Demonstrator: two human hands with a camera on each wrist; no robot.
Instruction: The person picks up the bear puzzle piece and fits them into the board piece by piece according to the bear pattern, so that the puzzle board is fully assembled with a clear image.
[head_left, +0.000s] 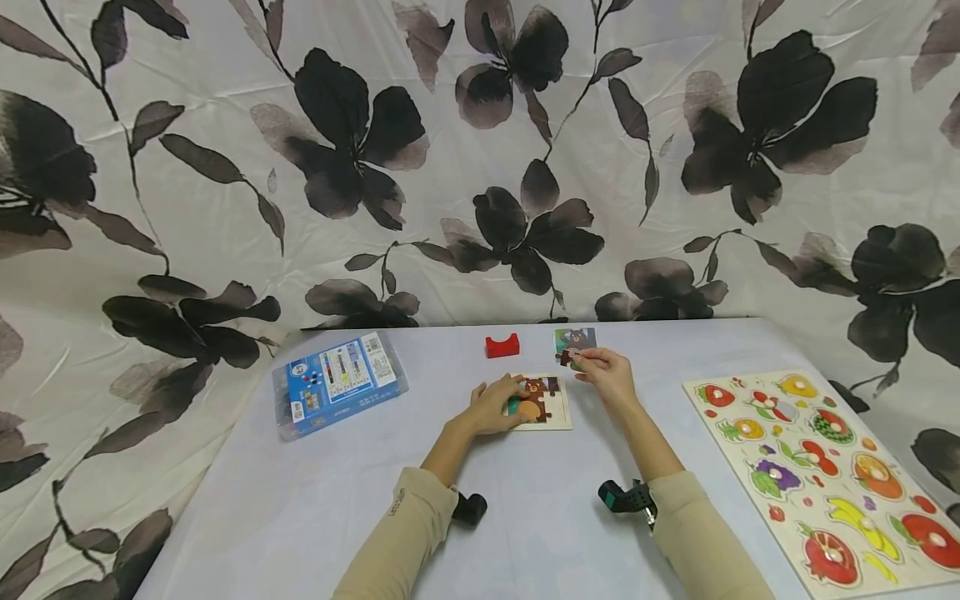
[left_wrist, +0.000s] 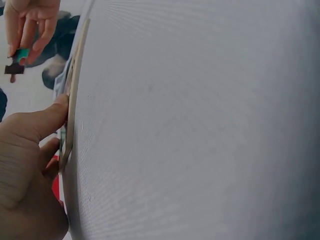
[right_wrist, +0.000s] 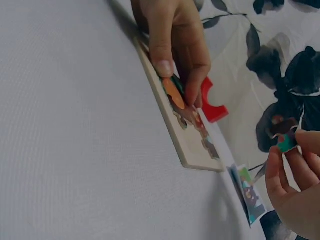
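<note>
A small wooden puzzle board (head_left: pixel 558 419) with a brown bear picture lies mid-table; bare recesses show at its right side. My left hand (head_left: pixel 495 406) rests on the board's left part, thumb at the near side and fingers toward the far side, touching the pieces set there. Above and right of the board, my right hand (head_left: pixel 609 377) pinches a puzzle piece (right_wrist: pixel 286 142), dark brown and green, between thumb and fingers. The piece is clear of the board. Behind it is a picture card (head_left: pixel 576 337) with a bear on it.
A red notched block (head_left: pixel 502 346) stands behind the board. At the left lies a blue-labelled clear plastic box (head_left: pixel 341 382). A large fruit puzzle board (head_left: pixel 813 475) covers the right side of the table. A flowered cloth (head_left: pixel 450 183) hangs behind the table's far edge.
</note>
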